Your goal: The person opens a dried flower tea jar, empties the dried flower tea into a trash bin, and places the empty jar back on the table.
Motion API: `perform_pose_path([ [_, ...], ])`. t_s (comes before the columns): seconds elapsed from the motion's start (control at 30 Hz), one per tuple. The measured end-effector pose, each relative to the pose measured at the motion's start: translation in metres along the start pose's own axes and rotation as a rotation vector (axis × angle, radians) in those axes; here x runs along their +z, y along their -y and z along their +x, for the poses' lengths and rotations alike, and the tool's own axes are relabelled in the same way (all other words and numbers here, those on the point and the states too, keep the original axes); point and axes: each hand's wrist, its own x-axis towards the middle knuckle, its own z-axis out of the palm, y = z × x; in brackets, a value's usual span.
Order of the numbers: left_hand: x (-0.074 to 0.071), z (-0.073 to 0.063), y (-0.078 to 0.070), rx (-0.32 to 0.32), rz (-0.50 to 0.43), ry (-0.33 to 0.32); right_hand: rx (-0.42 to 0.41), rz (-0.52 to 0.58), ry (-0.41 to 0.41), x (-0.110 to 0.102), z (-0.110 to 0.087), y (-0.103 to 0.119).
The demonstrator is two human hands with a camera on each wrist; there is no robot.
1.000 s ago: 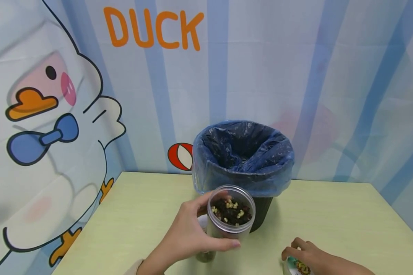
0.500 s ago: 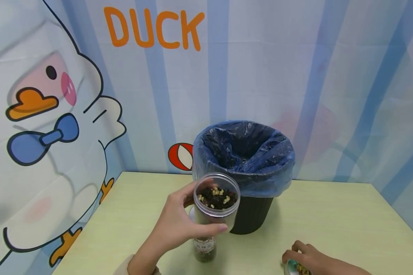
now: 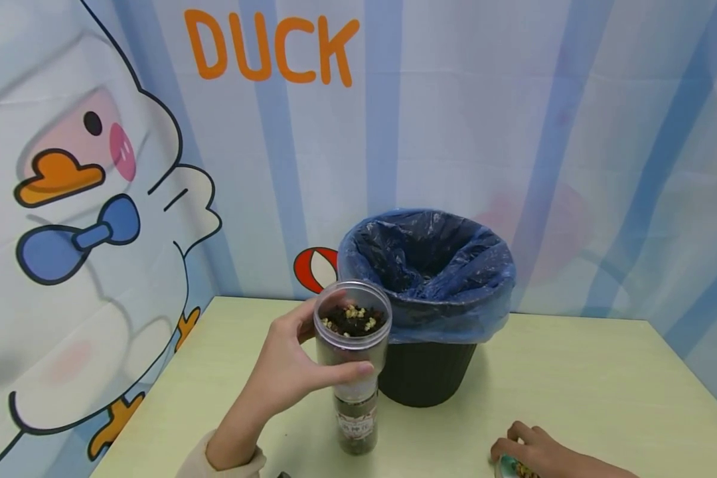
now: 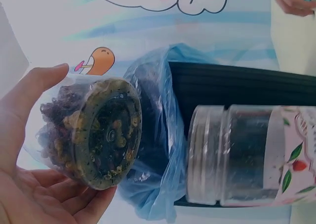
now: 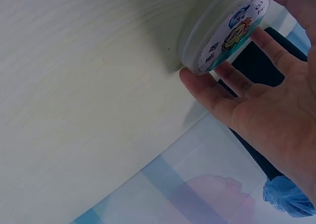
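Head view: left hand (image 3: 287, 365) grips the tub (image 3: 358, 352), now shifted leftward; right hand (image 3: 532, 446) holds a lid (image 5: 229, 36)

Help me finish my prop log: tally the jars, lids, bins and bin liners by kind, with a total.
Jars: 2 (the held jar in the left hand, the standing jar)
Lids: 1 (the round lid in the right hand)
Bins: 1 (the black bin)
Bin liners: 1 (the blue liner)
Total: 5

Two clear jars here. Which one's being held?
The jar of dark, yellow-flecked contents, gripped in the left hand. The other, the jar with the printed label, stands upright on the table.
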Motion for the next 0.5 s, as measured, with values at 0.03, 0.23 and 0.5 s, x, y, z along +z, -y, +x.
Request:
perform_pose_path([
  [0.03,-0.002,0.001,0.0,0.002,0.004,-0.005,-0.025,-0.009,-0.01,-0.003,0.0,0.008],
  [0.23,-0.011,0.006,0.001,0.022,0.039,-0.027,-0.105,-0.061,-0.074,-0.01,0.001,0.033],
  [0.5,-0.019,0.013,0.005,0.034,0.06,-0.052,-0.098,-0.121,-0.147,-0.005,0.0,0.036],
])
